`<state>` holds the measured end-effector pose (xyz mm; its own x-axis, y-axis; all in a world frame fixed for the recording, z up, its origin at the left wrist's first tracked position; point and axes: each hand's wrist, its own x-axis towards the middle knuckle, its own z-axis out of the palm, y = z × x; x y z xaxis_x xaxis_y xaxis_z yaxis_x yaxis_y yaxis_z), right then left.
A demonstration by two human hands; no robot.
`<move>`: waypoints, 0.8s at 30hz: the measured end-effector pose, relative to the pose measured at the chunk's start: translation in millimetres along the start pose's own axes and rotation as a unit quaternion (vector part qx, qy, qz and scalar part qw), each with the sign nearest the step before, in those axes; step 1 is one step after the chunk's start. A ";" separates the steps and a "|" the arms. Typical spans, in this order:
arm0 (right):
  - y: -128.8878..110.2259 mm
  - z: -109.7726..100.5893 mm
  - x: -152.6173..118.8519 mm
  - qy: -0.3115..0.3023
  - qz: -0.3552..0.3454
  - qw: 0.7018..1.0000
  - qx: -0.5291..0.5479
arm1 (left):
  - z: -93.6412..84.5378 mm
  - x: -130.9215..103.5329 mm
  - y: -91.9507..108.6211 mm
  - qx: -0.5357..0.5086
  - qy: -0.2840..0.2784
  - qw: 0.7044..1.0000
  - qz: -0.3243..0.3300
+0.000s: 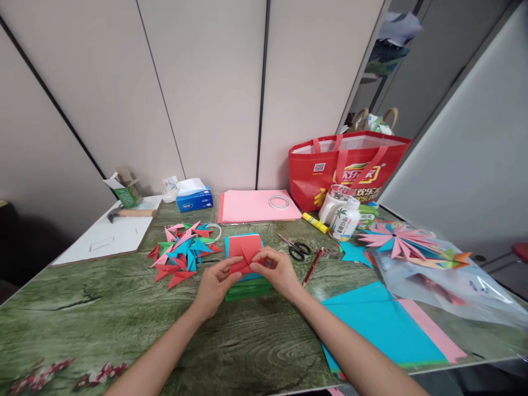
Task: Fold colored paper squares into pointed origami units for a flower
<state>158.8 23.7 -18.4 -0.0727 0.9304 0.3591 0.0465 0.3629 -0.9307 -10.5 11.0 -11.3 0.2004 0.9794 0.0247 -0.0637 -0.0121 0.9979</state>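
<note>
A folded red paper piece [246, 260] is held between both my hands over a small stack of paper. My left hand [215, 284] pinches its left side between thumb and fingers. On the right side, the thumb and fingers of my right hand [279, 270] close on the same piece. Red sheets [245, 242] lie on top of the stack, with blue beneath and green paper [248, 289] at its near edge. Left of the hands lies a pile of folded pink, blue, green and red paper pieces [186, 250]. Black-handled scissors [297, 250] rest to the right.
Pink sheets [258, 207] carry a roll of tape. A red bag [305, 176], white bottle [345, 221] and yellow glue stick [314, 223] stand or lie back right. Blue sheets [375, 324] lie right, a pencil [313, 266] nearer. A hammer [136, 213] and tissue box [194, 201] are left.
</note>
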 end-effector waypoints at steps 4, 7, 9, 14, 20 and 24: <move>2.6 0.6 0.6 0.002 -0.004 1.000 0.009 | 0.4 -0.5 -0.6 0.001 0.000 1.000 0.006; 4.2 1.9 0.6 0.010 0.001 0.999 0.035 | -0.1 -0.8 -1.3 -0.005 -0.002 1.000 0.013; 4.7 2.9 0.3 0.015 0.009 0.998 0.053 | -0.4 -0.9 -1.7 -0.010 -0.002 1.000 0.013; 5.4 4.4 -0.3 0.017 0.019 0.998 0.058 | 0.0 -1.9 -3.2 -0.022 -0.004 1.000 0.010; 1.4 3.8 -1.3 0.022 0.011 0.999 0.022 | 0.5 -1.7 -1.9 -0.060 -0.010 0.998 0.002; -2.7 0.6 -0.9 0.024 -0.001 0.999 -0.023 | -0.9 0.0 7.1 -0.149 -0.054 0.987 -0.024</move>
<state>158.1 21.9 -16.2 -0.0242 0.9305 0.3656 0.0929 0.3662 -0.9259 -11.8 11.1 -4.3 0.3125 0.9499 -0.0008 -0.3329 0.1103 0.9365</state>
